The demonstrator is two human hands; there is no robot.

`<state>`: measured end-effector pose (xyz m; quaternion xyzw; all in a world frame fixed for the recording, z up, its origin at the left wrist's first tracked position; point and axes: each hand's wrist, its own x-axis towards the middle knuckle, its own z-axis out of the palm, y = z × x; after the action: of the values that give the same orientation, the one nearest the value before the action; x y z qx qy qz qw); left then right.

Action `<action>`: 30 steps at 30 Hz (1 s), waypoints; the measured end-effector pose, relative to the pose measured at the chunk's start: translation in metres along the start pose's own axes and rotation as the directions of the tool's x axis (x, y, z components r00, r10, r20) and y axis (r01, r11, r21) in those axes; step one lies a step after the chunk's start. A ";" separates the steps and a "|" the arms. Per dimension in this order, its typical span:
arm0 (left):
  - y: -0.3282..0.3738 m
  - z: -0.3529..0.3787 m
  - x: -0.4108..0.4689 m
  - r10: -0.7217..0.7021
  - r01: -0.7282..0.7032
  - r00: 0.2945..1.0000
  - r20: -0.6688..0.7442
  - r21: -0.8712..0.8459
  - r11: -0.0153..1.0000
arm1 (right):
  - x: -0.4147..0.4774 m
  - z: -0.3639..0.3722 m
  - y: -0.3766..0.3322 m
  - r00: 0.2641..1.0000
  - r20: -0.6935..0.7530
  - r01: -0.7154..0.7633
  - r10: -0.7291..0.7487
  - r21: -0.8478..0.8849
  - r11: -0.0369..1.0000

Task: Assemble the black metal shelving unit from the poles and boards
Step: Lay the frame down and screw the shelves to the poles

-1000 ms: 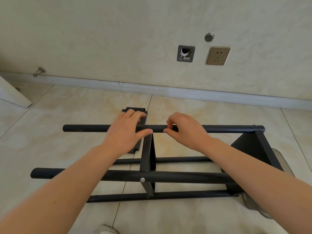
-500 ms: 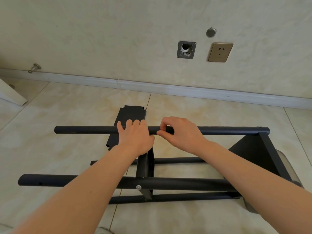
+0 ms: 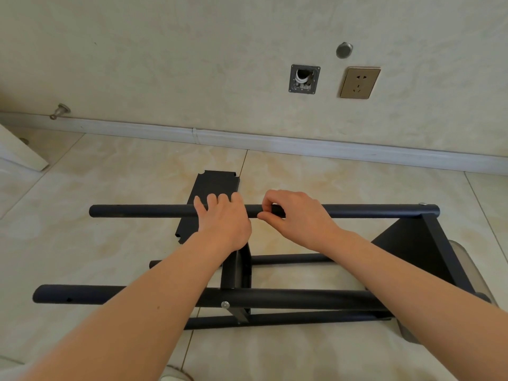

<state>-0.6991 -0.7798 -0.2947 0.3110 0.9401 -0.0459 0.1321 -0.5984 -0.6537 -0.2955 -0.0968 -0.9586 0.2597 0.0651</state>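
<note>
Ahead, far pole (image 3: 357,211) runs left-right across me. My left hand (image 3: 224,224) wraps it above middle board (image 3: 236,270); my right hand (image 3: 299,218) pinches it just beside, hands nearly touching.

The left hand (image 3: 222,224) lies over the far pole (image 3: 137,211) just where the middle board (image 3: 236,270) meets it, hiding the joint, and the right hand (image 3: 299,218) curls thumb and forefinger so tightly at that pole that whether they pinch the pole alone or some small fitting cannot be told. The loose board (image 3: 214,185) on the floor (image 3: 330,182) nearer the wall (image 3: 192,64) is partly covered by pole and left hand; a greyish thing (image 3: 464,257) behind the end board (image 3: 406,243) is too covered to name. Both forearms (image 3: 137,312) run off the bottom edge, where a pale shape (image 3: 176,376) is also cut off.
</note>
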 end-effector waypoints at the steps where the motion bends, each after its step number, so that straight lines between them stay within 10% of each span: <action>1: 0.001 0.000 -0.001 -0.004 0.004 1.000 -0.006 0.006 1.000 | 0.000 0.000 0.000 1.000 0.000 0.002 -0.002 0.002 1.000; 11: -0.008 0.012 -0.037 -0.179 0.119 0.934 -0.309 -0.205 0.972 | 0.004 0.005 0.003 0.999 -0.022 -0.025 0.026 0.049 0.999; 17: -0.001 0.025 -0.062 -0.431 0.320 0.898 -0.087 -0.542 0.777 | 0.002 0.009 0.006 0.999 -0.043 -0.031 0.034 0.059 0.998; 21: 0.000 0.019 -0.056 -0.314 0.383 0.924 0.220 -0.574 0.724 | 0.000 0.010 0.004 0.998 -0.058 -0.025 0.028 0.051 0.998; 30: 0.010 0.017 -0.056 -0.362 0.377 0.919 0.158 -0.620 0.688 | -0.003 0.010 0.003 0.997 -0.064 -0.032 0.035 0.040 0.999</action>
<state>-0.6459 -0.8069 -0.2952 0.0512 0.9402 0.2472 0.2286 -0.5973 -0.6568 -0.3060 -0.1199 -0.9489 0.2764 0.0934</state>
